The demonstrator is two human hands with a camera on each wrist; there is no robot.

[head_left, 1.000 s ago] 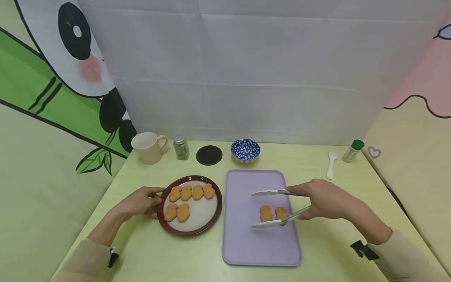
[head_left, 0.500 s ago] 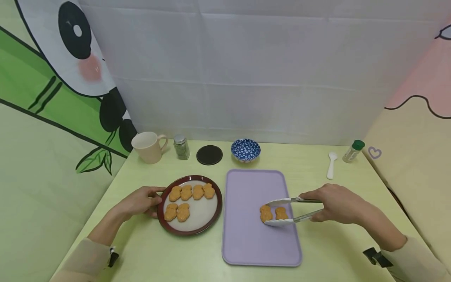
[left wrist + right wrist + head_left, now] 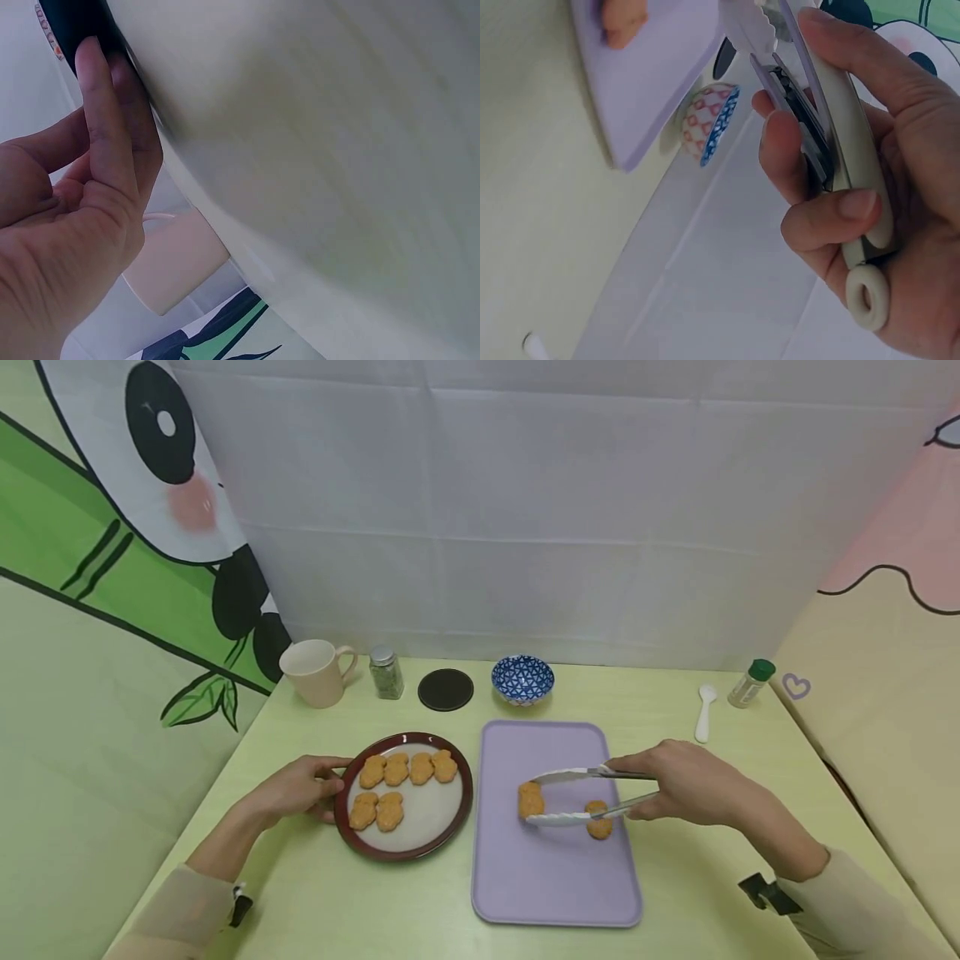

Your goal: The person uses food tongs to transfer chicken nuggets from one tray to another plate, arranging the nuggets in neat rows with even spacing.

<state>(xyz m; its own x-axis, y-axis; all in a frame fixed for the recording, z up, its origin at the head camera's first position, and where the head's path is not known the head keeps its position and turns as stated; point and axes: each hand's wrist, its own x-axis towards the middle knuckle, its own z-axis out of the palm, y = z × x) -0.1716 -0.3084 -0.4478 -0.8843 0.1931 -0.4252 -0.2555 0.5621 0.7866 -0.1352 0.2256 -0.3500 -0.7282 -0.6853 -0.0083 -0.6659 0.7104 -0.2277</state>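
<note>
My left hand (image 3: 300, 789) holds the rim of the round plate (image 3: 347, 835), which has a brown edge and bears several golden-brown nuggets (image 3: 390, 811). In the left wrist view the fingers (image 3: 105, 120) lie against the plate's dark edge (image 3: 79, 30). My right hand (image 3: 693, 785) grips a pair of tongs (image 3: 570, 818) with pale tips. Between those tips is a nugget (image 3: 531, 800), over the left part of the lilac tray (image 3: 555, 885). Another nugget (image 3: 599, 827) lies on the tray, partly under the lower tong arm. The right wrist view shows fingers wrapped round the tongs' cream handle (image 3: 847, 127).
Along the back stand a beige mug (image 3: 313, 675), a glass spice jar (image 3: 386, 675), a black coaster (image 3: 446, 690) and a blue patterned bowl (image 3: 522, 680). At right are a white spoon (image 3: 704, 714) and a green-capped shaker (image 3: 752, 682).
The tongs drew back right, closed round the left nugget, and carried it leftward across the tray with my right hand. My left hand and the plate stayed put.
</note>
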